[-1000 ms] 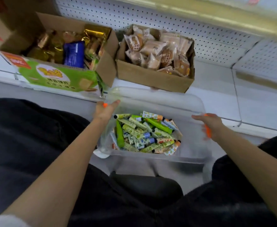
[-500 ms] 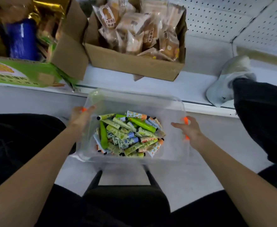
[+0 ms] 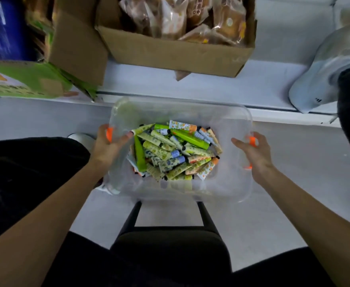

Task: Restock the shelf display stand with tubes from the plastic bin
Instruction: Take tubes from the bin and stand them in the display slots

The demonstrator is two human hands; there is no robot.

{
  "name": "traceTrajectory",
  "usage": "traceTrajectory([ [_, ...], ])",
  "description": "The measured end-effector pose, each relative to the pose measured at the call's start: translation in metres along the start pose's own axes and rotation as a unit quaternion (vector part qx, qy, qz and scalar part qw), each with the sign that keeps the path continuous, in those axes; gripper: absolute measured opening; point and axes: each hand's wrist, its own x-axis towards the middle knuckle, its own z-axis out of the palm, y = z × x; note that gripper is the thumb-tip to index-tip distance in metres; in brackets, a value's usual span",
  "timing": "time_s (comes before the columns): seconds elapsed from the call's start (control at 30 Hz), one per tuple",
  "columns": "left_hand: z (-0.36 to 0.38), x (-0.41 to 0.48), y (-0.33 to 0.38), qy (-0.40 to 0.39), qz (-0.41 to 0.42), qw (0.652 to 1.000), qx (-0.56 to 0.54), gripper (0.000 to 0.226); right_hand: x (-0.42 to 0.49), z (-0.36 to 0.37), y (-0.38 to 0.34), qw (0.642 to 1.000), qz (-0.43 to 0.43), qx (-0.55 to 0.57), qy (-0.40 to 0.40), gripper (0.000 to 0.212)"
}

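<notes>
Left grip [image 3: 107, 149], right grip [image 3: 255, 157] holding plastic bin [image 3: 233, 188], white shelf [image 3: 201, 90], pale floor [image 3: 306, 183]

snack box [image 3: 176, 52]: top cut off | tubes [image 3: 174, 154]: print unreadable, lower ones buried | shoe [image 3: 323, 65]: partly cropped

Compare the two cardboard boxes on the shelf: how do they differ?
The brown box is plain outside; the green-printed box bears coloured print. The brown box holds clear-wrapped pastries; the green-printed box shows a blue pack. Both are cardboard, open on top, and stand on the white shelf.
</notes>
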Motion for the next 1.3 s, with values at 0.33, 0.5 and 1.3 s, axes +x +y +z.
traceTrajectory([
  [0.33, -0.011, 0.016, -0.020, -0.049, 0.049, 0.997, 0.022, 0.094, -0.010, 0.048, 0.006, 0.946, -0.178, -0.234, -0.135, 0.053],
  [0.5, -0.010, 0.018, -0.022, -0.053, 0.090, 0.994, 0.014, 0.067, 0.021, 0.092, 0.034, 0.915, -0.089, -0.322, -0.225, 0.080],
  [1.3, 0.005, 0.035, -0.046, 0.033, 0.172, 0.985, 0.015, 0.056, 0.062, 0.145, 0.054, 0.827, -0.050, -0.487, -0.276, 0.094],
])
